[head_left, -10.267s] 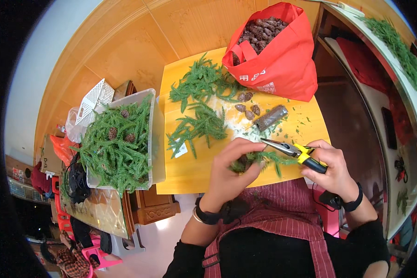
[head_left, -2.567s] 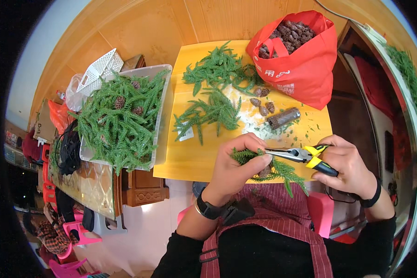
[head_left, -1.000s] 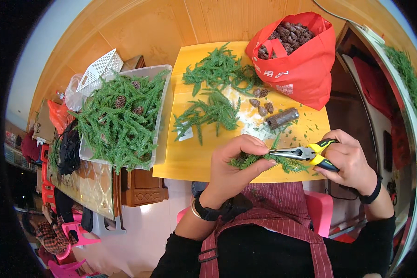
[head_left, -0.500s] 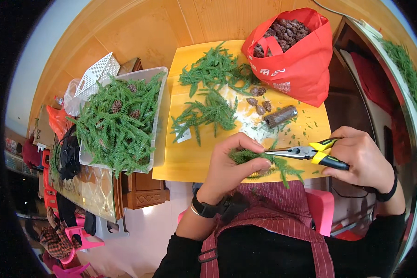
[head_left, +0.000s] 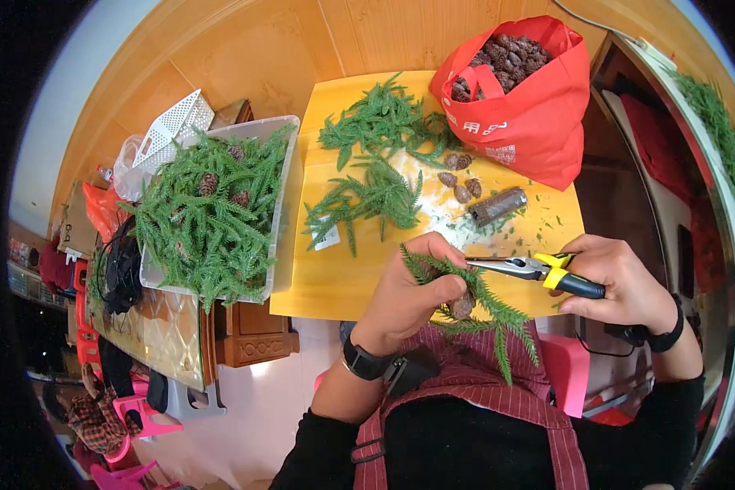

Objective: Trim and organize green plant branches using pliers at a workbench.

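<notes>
Over the near edge of the yellow tabletop (head_left: 335, 278), my left hand (head_left: 400, 298) grips a green artificial pine sprig (head_left: 502, 314). A brown pine cone (head_left: 463, 307) shows among its needles below my thumb. My right hand (head_left: 625, 282) is closed round the yellow-and-black handles of needle-nose pliers (head_left: 521, 267). Their jaws point left and reach my left fingertips at the top of the sprig. Whether the tips pinch anything is hard to make out. Beyond my hands lie a dark cylinder (head_left: 498, 207), several loose pine cones (head_left: 462, 193) and loose pine sprigs (head_left: 376, 198).
A red bag (head_left: 539, 135) full of pine cones stands at the table's far right. To the left, a translucent bin (head_left: 284, 220) is heaped with sprigs and a few cones, with a white basket (head_left: 171, 131) behind it. White powder (head_left: 449, 224) and green clippings are scattered on the tabletop.
The sprig in my left hand has turned and hangs lower, so its pine cone now shows. My right hand has moved slightly left and down with the pliers.
</notes>
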Motion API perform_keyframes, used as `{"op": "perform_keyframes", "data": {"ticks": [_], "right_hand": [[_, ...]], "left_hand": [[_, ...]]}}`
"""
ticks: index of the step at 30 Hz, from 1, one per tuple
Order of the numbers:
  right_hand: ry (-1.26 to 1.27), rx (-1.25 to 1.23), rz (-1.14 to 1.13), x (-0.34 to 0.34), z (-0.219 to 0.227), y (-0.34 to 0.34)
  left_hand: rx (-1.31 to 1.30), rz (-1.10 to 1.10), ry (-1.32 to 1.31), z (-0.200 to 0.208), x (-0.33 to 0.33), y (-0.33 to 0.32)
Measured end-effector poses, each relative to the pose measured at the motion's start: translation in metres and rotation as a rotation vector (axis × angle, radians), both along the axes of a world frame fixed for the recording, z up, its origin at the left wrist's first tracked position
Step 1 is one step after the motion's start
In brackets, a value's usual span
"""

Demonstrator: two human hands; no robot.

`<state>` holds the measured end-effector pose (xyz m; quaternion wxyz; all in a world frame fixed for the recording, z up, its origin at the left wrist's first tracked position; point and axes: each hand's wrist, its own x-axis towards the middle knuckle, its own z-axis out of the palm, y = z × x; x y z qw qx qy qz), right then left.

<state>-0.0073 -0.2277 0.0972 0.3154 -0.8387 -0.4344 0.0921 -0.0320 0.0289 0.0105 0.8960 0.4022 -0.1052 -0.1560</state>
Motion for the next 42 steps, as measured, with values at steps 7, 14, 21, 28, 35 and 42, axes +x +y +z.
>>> {"op": "perform_keyframes", "data": {"ticks": [7, 14, 21, 28, 35, 42], "right_hand": [[0.066, -0.042, -0.055, -0.003, 0.0, -0.001], [0.077, -0.072, -0.014, -0.004, 0.01, 0.003], [0.051, 0.078, 0.0, -0.001, -0.001, 0.001], [0.013, -0.022, 0.004, -0.004, -0.002, -0.005], [0.008, 0.064, -0.05, -0.008, -0.011, -0.003], [-0.099, 0.066, -0.083, -0.013, -0.014, -0.006]], "left_hand": [[-0.042, -0.028, 0.038, -0.005, -0.001, 0.003], [0.156, 0.018, -0.091, 0.0, -0.001, 0.005], [0.095, 0.032, -0.028, 0.009, -0.002, 0.002], [0.136, 0.058, -0.033, 0.017, -0.004, -0.001], [0.356, 0.087, -0.048, 0.023, -0.006, 0.0], [0.386, 0.141, -0.156, 0.027, -0.007, -0.003]]}}
